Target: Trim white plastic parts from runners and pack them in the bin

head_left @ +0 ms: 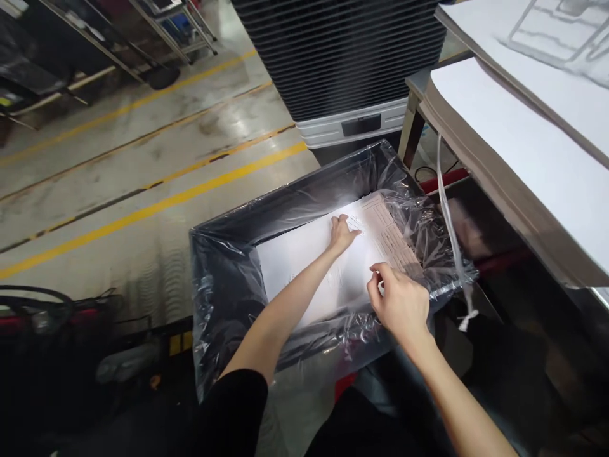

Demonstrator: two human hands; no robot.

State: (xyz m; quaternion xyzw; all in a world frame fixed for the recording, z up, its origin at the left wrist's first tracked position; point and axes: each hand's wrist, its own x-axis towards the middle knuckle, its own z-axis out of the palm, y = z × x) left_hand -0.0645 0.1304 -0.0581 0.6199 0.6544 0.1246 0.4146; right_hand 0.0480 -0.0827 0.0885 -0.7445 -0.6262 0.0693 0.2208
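Note:
A dark bin lined with clear plastic film [223, 266] stands on the floor below me. Inside it lies a stack of white sheets [304, 260], the far end showing a printed cut-out pattern [387, 238]. My left hand [343, 233] reaches into the bin and rests on the top sheet, fingers curled against the paper. My right hand [402, 303] hovers at the bin's near right edge, thumb and forefinger pinched together at the sheet or the film; what they hold I cannot make out.
A big black louvred cooler [340, 60] stands behind the bin. At right a table bears thick stacks of white board [518, 146]. A white strap [451, 241] hangs from it. Yellow floor lines [157, 203] run to the left. A dark cart [42, 317] sits lower left.

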